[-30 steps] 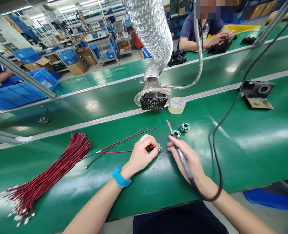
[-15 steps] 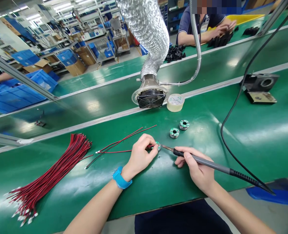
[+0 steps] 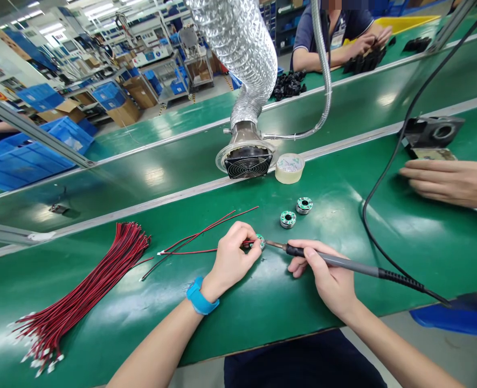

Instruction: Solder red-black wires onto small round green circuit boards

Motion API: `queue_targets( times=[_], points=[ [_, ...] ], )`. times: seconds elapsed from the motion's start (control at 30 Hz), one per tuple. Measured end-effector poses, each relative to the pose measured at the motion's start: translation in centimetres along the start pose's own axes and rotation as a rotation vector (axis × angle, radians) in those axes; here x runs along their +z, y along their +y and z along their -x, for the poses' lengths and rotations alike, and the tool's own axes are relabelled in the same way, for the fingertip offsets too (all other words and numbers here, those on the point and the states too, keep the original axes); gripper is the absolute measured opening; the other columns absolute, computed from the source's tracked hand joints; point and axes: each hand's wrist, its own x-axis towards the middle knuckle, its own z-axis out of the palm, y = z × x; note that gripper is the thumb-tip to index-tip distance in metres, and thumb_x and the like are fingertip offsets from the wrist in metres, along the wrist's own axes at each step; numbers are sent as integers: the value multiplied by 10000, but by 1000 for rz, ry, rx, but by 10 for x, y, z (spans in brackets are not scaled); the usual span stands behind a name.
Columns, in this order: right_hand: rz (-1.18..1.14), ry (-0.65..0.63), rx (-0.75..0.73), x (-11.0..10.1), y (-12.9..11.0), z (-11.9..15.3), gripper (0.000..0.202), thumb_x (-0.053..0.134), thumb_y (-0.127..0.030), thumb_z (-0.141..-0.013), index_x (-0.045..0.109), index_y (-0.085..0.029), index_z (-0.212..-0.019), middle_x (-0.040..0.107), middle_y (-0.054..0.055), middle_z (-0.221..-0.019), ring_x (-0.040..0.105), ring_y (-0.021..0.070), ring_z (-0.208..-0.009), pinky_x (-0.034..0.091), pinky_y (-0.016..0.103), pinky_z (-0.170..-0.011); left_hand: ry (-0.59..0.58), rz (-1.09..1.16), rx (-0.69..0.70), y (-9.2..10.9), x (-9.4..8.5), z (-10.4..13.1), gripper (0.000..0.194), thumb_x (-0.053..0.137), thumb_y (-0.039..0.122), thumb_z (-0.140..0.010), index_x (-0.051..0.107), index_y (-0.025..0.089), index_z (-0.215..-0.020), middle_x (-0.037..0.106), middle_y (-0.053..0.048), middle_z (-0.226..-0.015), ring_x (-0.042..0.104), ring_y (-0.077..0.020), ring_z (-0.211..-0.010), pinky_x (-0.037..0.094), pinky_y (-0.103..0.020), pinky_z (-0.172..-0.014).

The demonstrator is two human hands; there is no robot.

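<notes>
The right hand's (image 3: 333, 283) grip is wrapped round a soldering iron (image 3: 345, 263), its tip at the edge of a round green-topped part (image 3: 261, 242) on the bench (image 3: 230, 328). There the left hand (image 3: 235, 250) pinches a red wire (image 3: 198, 251); two similar parts (image 3: 288, 219) and a tape roll (image 3: 289, 171) lie beyond.

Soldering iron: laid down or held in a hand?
Held: the right hand grips the soldering iron, its tip close to the round part by the left hand. Whether they touch, I cannot tell.

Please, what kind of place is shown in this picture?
Probably an electronics assembly workshop: a soldering iron, a bundle of red and black wires, and a silver duct above the green bench.
</notes>
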Motion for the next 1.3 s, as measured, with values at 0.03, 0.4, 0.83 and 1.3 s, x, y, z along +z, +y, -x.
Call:
queue_targets(
  times=[0.03, 0.4, 0.83, 1.3],
  points=[
    [-16, 14, 3, 0, -1, 0, 328, 542, -420, -1082, 760, -179, -1128, 754, 26, -705, 707, 151, -554, 617, 262, -553, -2, 0, -5, 0, 0, 0, 132, 684, 134, -916, 612, 206, -831, 633, -23, -926, 611, -152, -853, 478, -283, -738],
    [40, -33, 22, 1, -1, 0, 318, 542, -427, -1087, 757, -209, -1173, 788, 33, -808, 730, 137, -616, 627, 253, -629, -26, -35, -29, 4, -2, -2, 141, 668, 125, -900, 598, 207, -809, 634, -21, -915, 611, -155, -846, 475, -285, -734],
    [39, 42, -18, 2, -2, 2, 321, 537, -424, -1085, 745, -197, -1174, 786, 34, -799, 722, 149, -588, 619, 276, -591, -33, -68, -64, 9, -3, -6, 152, 662, 123, -877, 583, 206, -777, 617, -19, -886, 578, -146, -779, 449, -281, -679],
    [899, -61, -812, -4, 3, -55, 398, 540, -111, -997, 694, -220, -1347, 772, 102, -1040, 745, 236, -928, 621, 362, -769, -66, -95, -70, 12, -5, -10, 156, 643, 125, -873, 559, 212, -774, 608, -16, -872, 577, -151, -779, 451, -289, -687]
  ],
)
